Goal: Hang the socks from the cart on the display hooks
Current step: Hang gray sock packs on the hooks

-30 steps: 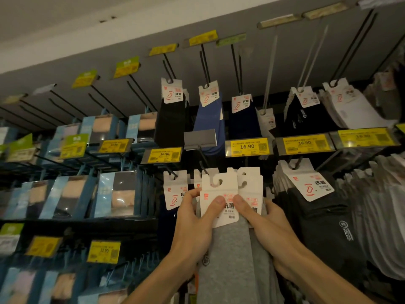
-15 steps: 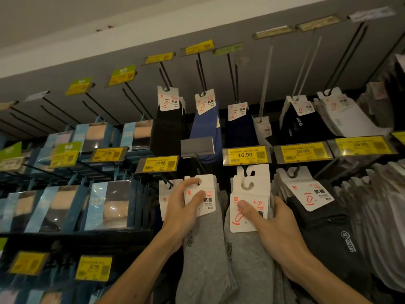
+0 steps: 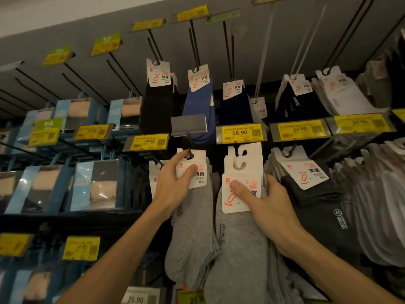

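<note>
Socks: two grey packs, one per hand.
Left hand pinches one at a hook; right hand grips the other.

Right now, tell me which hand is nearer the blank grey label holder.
Left. The left hand pinches a sock card directly below the blank grey label holder; the right hand holds a second sock card lower and off to its right.

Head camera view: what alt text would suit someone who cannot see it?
A person's left hand pinches a grey sock pack at a display hook, while the right hand holds a second grey pack beside it. Yellow price tags hang above.
</note>
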